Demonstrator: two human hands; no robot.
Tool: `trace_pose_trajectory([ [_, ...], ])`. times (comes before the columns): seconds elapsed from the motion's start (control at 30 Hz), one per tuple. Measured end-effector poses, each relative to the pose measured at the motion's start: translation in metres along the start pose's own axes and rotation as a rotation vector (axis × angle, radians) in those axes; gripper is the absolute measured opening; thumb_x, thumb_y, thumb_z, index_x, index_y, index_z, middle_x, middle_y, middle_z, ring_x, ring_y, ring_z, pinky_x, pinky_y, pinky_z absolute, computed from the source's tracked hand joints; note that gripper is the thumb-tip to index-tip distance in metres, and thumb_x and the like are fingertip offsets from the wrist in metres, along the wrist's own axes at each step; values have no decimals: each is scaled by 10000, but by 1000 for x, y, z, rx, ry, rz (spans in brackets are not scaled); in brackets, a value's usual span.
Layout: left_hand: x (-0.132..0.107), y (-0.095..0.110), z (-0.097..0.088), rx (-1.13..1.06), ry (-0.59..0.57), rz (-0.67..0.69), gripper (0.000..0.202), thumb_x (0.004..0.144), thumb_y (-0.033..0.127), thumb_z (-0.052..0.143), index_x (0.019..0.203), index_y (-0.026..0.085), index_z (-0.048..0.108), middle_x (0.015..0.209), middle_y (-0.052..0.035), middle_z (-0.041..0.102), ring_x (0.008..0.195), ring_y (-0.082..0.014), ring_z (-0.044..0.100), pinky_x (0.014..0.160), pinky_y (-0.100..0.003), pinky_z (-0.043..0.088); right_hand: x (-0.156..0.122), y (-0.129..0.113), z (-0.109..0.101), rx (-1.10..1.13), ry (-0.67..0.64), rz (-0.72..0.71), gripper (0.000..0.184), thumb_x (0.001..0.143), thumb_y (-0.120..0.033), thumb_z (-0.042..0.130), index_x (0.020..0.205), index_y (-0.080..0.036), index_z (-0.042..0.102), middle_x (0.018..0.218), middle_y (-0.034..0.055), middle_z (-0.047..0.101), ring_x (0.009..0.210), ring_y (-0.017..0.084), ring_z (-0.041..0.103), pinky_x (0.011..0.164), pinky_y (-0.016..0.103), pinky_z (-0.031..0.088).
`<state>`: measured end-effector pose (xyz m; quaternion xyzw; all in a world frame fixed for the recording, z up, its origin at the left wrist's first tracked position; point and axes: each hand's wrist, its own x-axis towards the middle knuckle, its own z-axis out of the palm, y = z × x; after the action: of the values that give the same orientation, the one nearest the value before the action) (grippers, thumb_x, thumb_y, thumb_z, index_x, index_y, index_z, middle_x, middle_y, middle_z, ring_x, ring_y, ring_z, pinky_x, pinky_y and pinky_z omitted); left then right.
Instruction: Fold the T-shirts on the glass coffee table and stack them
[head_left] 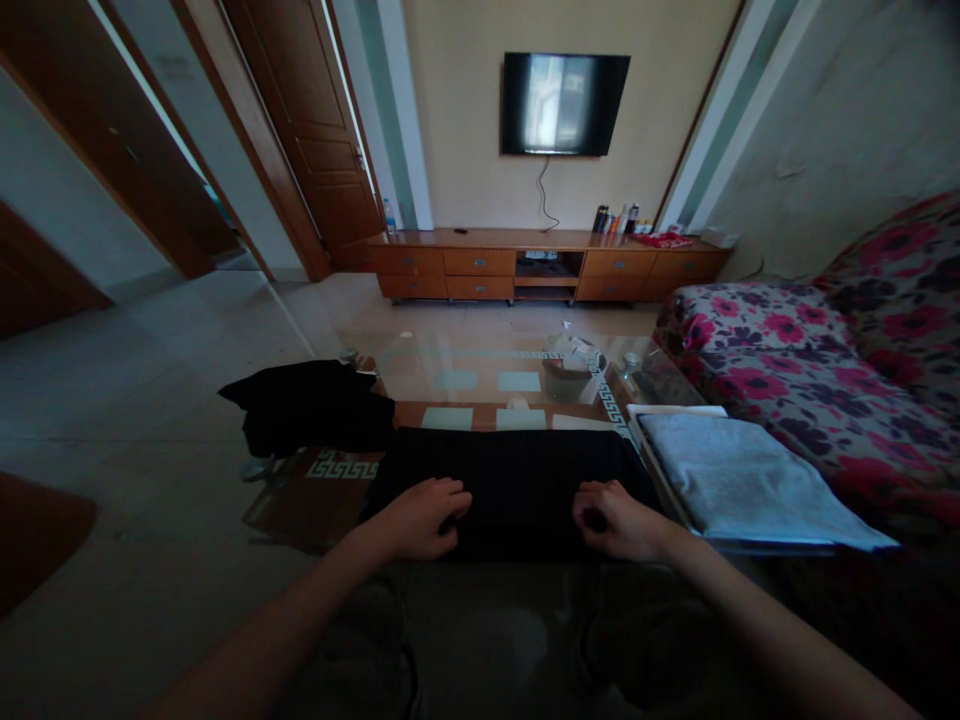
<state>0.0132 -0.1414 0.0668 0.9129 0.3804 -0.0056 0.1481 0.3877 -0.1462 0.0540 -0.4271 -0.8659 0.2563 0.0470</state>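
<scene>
Cloth (pixel 510 478) lay crosswise before you, long axis left-right; your left hand (pixel 421 520) and right hand (pixel 616 522) each gripped its near edge.

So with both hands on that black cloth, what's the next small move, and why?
Probably fold the near edge over. The left hand and right hand both grip the black cloth, a long flat band on the glass table, wider than the folded grey cloth beside it.
</scene>
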Motion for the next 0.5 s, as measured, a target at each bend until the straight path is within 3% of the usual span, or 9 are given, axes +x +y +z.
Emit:
trace_pose_trajectory([
  [0.27,0,-11,19,-63,-95,6,170,723,208,636,848,239,525,929,-20,595,873,-206,570,809,-333,421,5,5,9,-20,-129,64,113,748,-205,672,858,-228,671,938,11,657,897,191,610,841,311,379],
  [0.5,-2,-7,17,-73,-101,-8,132,750,222,623,832,234,520,933,-29,596,887,-215,569,782,-330,408,9,5,11,-23,-175,91,103,740,-213,650,842,-219,647,998,22,640,918,202,608,813,319,382],
])
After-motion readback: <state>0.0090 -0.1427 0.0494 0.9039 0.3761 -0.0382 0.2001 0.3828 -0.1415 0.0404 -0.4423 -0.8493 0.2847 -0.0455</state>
